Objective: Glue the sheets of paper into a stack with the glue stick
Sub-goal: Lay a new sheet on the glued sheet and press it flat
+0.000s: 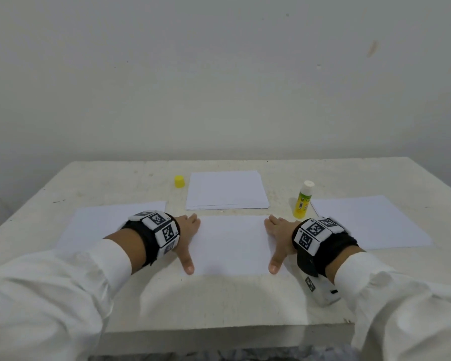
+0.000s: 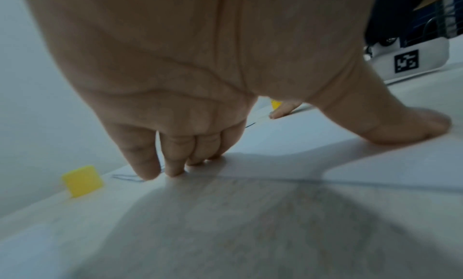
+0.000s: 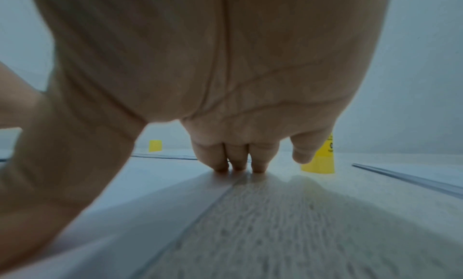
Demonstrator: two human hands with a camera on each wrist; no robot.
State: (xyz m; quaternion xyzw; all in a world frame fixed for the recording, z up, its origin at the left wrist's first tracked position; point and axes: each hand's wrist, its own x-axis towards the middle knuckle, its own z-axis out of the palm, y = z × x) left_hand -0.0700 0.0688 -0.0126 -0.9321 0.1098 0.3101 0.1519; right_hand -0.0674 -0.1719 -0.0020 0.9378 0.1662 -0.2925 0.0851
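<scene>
One glue stick (image 1: 303, 199) stands just beyond my right hand (image 1: 279, 234); both hands, left (image 1: 187, 231), press flat, fingers spread, on one of four paper lots (image 1: 232, 243)

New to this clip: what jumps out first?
Both hands lie flat on the white sheet nearest the person: the left hand on its left edge, the right hand on its right edge, thumbs spread toward the person. The uncapped glue stick stands upright just beyond the right hand, and its yellow cap sits apart, left of the paper stack at the far middle of the table.
</scene>
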